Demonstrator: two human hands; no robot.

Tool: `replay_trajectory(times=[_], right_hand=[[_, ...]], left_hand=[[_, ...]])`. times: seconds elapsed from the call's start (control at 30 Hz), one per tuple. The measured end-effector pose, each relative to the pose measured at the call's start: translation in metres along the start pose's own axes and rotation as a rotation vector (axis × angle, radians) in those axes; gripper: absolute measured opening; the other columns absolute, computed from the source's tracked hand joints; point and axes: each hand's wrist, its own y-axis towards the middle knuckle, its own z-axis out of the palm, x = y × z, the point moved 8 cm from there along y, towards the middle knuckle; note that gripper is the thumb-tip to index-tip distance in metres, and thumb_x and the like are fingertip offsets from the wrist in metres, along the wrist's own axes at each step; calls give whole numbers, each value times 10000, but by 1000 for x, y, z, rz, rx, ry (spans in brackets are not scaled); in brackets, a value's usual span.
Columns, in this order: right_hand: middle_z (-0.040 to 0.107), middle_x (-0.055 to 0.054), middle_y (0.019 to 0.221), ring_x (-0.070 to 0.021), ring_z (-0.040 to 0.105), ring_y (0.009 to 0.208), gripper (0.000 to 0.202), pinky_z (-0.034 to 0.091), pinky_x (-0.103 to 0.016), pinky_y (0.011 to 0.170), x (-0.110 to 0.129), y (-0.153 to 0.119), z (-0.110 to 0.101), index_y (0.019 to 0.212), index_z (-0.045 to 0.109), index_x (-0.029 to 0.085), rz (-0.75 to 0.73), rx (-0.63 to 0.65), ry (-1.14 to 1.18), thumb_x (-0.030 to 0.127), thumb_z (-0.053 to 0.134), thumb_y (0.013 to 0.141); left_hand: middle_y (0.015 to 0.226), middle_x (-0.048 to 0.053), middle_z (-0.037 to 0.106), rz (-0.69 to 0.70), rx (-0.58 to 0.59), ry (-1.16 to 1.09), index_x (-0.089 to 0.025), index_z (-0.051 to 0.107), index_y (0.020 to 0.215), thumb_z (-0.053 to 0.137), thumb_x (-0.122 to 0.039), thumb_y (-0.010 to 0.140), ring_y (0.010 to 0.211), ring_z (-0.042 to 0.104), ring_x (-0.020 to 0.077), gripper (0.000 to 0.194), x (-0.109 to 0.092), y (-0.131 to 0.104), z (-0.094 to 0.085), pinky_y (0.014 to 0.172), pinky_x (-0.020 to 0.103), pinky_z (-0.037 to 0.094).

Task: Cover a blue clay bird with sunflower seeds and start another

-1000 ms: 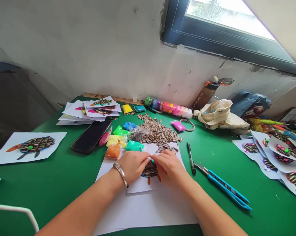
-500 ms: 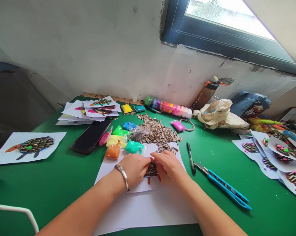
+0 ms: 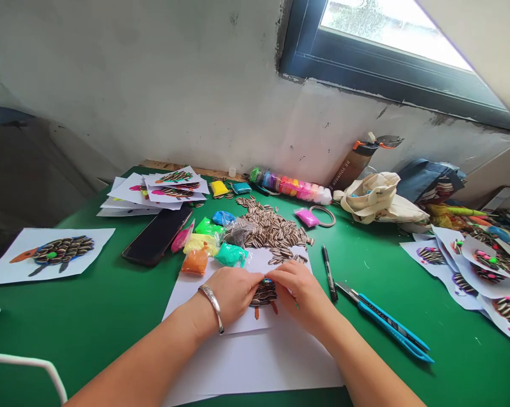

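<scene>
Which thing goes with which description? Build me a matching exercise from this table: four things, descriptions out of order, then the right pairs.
Things
1. seed picture
2. phone
3. cutter
4. bracelet

Descriptions
A. silver-coloured, worn at the wrist of the left hand
B. blue-handled, lying to the right of the black pen
C. on white paper, showing between the left hand and the right hand
D. dark-screened, lying to the left of the orange packet

Right pairs: 1-C, 2-D, 3-B, 4-A
</scene>
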Motion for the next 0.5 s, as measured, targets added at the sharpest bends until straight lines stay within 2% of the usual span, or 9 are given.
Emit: replay_trajectory(times=[0.13, 0.37, 0.5], right_hand=[[639, -24, 754, -158, 531, 728, 268, 377, -286, 675, 3, 0, 6, 688, 630, 209, -3, 81, 0, -15, 500, 757], [642, -43, 819, -168, 535, 760, 230, 383, -288, 681, 0, 0, 0, 722, 630, 200, 43, 13, 5, -1, 524, 763], [633, -16, 756, -148, 528, 712, 271, 372, -273, 665, 5, 2, 2, 688, 625, 208, -6, 41, -5, -36, 517, 739]], left_hand=[[855, 19, 722, -1, -37, -80, -249, 637, 1052, 354, -226, 916, 762, 656, 183, 315, 4, 0, 0, 628, 258, 427], [851, 22, 725, -28, -30, -98, -242, 654, 1037, 364, -247, 915, 776, 655, 193, 314, 9, -1, 2, 648, 270, 435], [832, 19, 722, -31, -32, -103, -250, 660, 1019, 368, -242, 911, 762, 651, 184, 311, 9, -2, 2, 641, 257, 435]])
